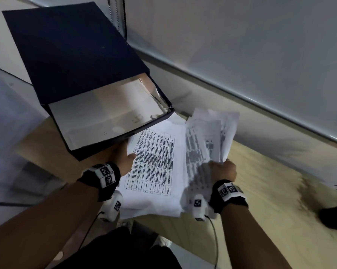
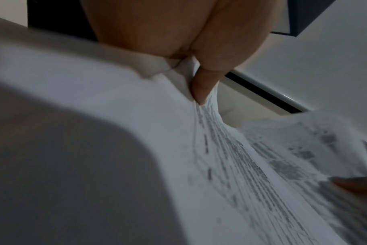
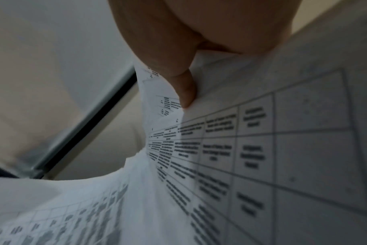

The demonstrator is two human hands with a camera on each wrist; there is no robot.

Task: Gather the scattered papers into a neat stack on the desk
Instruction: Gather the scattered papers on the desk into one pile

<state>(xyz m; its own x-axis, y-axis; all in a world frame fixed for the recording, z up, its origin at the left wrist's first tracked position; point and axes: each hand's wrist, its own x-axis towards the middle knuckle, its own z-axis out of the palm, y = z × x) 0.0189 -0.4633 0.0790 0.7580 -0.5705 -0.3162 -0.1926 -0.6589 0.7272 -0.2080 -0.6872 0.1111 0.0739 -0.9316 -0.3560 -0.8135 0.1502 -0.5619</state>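
Fingers point(image 2: 201, 89) of left hand point(image 1: 123, 158) pinching printed papers point(image 1: 154, 162) at left edge, right hand point(image 1: 223, 169) gripping crumpled sheets point(image 1: 206, 138) on right, above wooden desk point(image 1: 261, 191), open navy box point(image 1: 90, 84) far left, pale lining, contents unclear.

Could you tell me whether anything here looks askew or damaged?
Yes. The papers are not squared: the sheets in the right hand fan out crookedly. The dark box sits tilted on the papers, and its inner lining looks torn at the corner.

Black wristbands point(image 1: 100, 176) with white marker-tagged camera blocks, thin black cables point(image 1: 214, 235)
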